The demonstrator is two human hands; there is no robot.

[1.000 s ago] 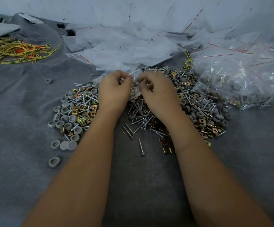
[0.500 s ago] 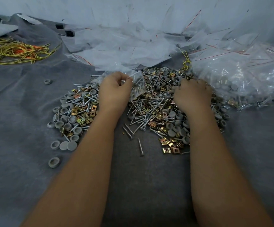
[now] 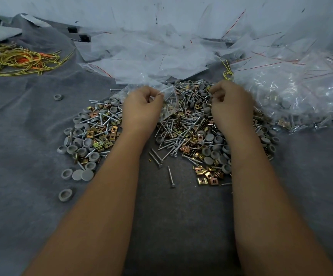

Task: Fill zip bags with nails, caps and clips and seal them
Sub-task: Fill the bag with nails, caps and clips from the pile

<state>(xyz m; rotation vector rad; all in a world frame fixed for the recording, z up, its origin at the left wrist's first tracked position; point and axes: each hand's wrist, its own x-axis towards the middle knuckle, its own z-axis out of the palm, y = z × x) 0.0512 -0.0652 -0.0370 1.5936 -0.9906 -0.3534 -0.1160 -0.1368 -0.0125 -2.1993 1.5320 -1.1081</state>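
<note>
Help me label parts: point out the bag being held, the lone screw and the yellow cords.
zip bag [image 3: 170, 105], head view, clear side panel.
lone screw [image 3: 170, 177], head view, mid-shaft.
yellow cords [image 3: 18, 61], head view, tangle's middle.

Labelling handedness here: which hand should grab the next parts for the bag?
Probably right. The right hand is already curled over the loose parts pile, while the left hand pinches the zip bag at its mouth.

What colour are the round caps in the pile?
Grey caps, clearest in the head view, lower left of the pile.
</note>
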